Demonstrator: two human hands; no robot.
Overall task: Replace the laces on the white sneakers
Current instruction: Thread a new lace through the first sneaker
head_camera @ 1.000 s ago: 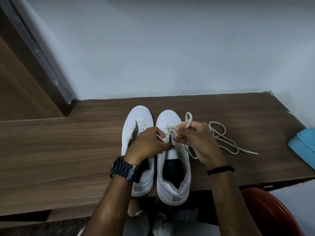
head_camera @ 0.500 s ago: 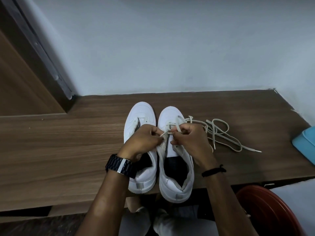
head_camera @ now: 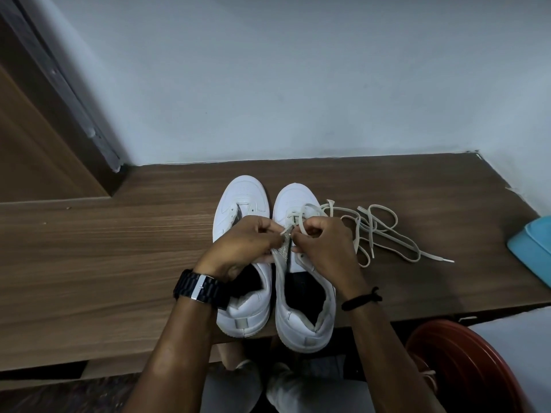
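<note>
On a brown wood-grain tabletop [head_camera: 104,263] set against a pale wall, two white low-top sneakers stand side by side, toes toward the wall and heels at the near edge. Left white sneaker [head_camera: 243,198]: no lace visible in its eyelets, its dark opening partly covered by the left wrist. Right white sneaker [head_camera: 298,196]: one off-white flat shoelace [head_camera: 384,231] crosses its front eyelets, and the rest trails in loose loops on the tabletop to the right, its tipped end lying farthest right. Left hand [head_camera: 241,248]: fingers curled, fingertips gripping the grey tongue of the right sneaker at its upper edge; a black link wristwatch [head_camera: 202,289] sits on the wrist. Right hand [head_camera: 325,248]: fingers curled, thumb and forefinger pinching a strand of the shoelace just above the tongue; a black cord bracelet [head_camera: 360,299] circles the wrist. At the right edge lies a light-blue object [head_camera: 533,248], and a red-brown round plastic seat [head_camera: 465,362] shows lower right.
</note>
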